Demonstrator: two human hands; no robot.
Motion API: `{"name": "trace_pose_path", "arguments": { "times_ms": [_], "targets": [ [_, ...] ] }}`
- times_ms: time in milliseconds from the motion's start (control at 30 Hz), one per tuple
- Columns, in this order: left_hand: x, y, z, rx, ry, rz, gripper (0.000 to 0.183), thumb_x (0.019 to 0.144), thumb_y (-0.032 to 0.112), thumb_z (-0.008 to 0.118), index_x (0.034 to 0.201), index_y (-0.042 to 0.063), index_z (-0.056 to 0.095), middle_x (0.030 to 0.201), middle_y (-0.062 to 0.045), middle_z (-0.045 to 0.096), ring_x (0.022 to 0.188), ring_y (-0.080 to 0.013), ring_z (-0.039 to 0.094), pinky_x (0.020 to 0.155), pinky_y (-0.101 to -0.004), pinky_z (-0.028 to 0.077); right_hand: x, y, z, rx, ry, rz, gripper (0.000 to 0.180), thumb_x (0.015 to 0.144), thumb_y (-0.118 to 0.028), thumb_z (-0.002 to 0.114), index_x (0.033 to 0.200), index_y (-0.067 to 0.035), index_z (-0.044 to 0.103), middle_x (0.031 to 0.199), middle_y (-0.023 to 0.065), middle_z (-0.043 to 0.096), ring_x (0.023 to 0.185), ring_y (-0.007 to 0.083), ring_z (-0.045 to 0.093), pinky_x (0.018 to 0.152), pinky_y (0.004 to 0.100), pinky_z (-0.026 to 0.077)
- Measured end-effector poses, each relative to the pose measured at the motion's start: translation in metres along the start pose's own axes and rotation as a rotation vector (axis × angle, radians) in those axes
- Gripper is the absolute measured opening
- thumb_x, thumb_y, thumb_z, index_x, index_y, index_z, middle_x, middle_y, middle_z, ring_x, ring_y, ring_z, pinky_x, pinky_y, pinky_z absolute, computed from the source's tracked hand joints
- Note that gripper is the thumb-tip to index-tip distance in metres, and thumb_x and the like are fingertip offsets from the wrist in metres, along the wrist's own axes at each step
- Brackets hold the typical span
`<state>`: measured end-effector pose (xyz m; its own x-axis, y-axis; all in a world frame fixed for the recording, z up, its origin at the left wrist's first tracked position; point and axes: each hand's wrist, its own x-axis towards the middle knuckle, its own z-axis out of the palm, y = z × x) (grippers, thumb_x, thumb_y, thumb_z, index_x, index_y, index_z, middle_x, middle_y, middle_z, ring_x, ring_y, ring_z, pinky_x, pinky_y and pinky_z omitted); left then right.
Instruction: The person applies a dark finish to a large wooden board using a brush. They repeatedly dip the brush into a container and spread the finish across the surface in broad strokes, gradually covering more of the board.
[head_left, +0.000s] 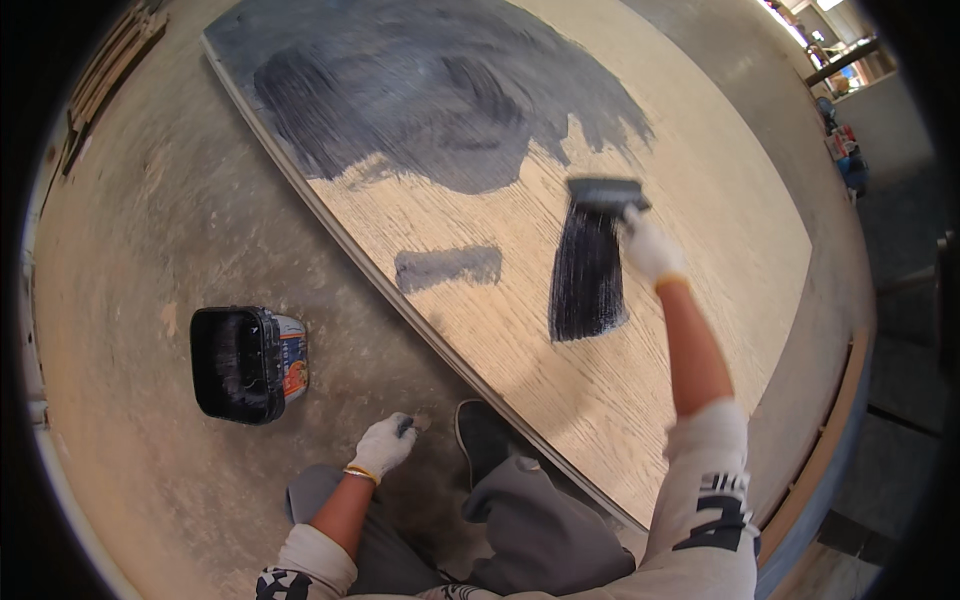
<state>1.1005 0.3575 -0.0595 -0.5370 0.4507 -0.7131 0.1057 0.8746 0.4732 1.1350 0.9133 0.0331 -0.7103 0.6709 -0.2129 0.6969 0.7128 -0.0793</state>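
My right hand (654, 244), in a white glove, holds a dark, wide-bladed spreader (606, 193) against a large wood-grained panel (495, 352). A fresh black stripe (587, 277) runs from the blade back towards me. Grey-black coating (420, 97) covers much of the panel's far part, and a small grey patch (448, 268) lies nearer its left edge. My left hand (384, 448), also gloved, is low over the floor and pinches a small object (422, 422) too unclear to name. Left of it stands an open plastic bucket (236, 365) with black material inside.
Wooden strips (116, 67) lie at the upper left. My dark shoe (480, 439) is beside the panel's near edge. A long wooden edge (817, 442) curves along the right, and assorted items (847, 154) stand at the upper right.
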Motion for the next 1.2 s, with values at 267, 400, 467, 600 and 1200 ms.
{"name": "trace_pose_path", "arguments": {
  "times_ms": [267,400,467,600,1200],
  "targets": [
    [0.017,0.001,0.014,-0.061,-0.004,-0.013,0.036,0.098,0.033,0.066,0.125,0.009,0.071,0.12,-0.021,0.075,0.116,-0.0415,0.07,0.101,-0.05,0.055,0.111,0.139,-0.011,-0.145,-0.003,0.073,0.053,0.101,-0.043,0.06,0.143,-0.01,0.061,0.135,0.027,0.069,0.126,0.0462,0.066,0.105,0.0541,0.054],
    [0.039,-0.007,0.023,-0.135,0.042,0.124,0.034,0.098,0.03,0.066,0.124,0.009,0.071,0.119,-0.02,0.075,0.115,-0.0418,0.07,0.1,-0.0504,0.055,-0.098,0.13,-0.003,-0.102,-0.053,0.15,0.044,0.103,-0.03,0.053,0.144,-0.019,0.062,0.102,0.0291,0.074,0.091,0.0504,0.073,0.081,0.0607,0.057],
    [0.047,-0.012,0.028,-0.147,0.073,0.174,0.032,0.099,0.028,0.065,0.124,0.009,0.072,0.117,-0.02,0.076,0.113,-0.0418,0.07,0.098,-0.0492,0.056,-0.216,0.109,0.002,-0.049,-0.205,0.191,0.053,0.099,-0.031,0.06,0.151,-0.027,0.059,0.097,0.0262,0.075,0.086,0.0465,0.074,0.077,0.0592,0.057],
    [0.056,-0.014,0.025,-0.21,0.187,0.243,0.028,0.1,0.022,0.065,0.123,0.006,0.071,0.114,-0.02,0.077,0.108,-0.0396,0.073,0.094,-0.0458,0.058,-0.307,0.103,0.01,-0.154,-0.257,0.313,0.058,0.097,-0.032,0.064,0.154,-0.031,0.056,0.097,0.0249,0.076,0.085,0.0449,0.074,0.079,0.0564,0.058],
    [0.055,0.122,-0.01,-0.408,0.3,-0.002,0.102,0.097,0.053,0.073,0.164,-0.007,0.026,0.142,-0.035,0.062,0.132,-0.045,0.063,0.108,-0.0462,0.05,-0.145,0.126,-0.01,-0.186,-0.172,0.295,0.059,0.097,-0.03,0.059,0.156,-0.037,0.052,0.116,0.0237,0.076,0.107,0.043,0.074,0.093,0.0551,0.057]
  ]
}}
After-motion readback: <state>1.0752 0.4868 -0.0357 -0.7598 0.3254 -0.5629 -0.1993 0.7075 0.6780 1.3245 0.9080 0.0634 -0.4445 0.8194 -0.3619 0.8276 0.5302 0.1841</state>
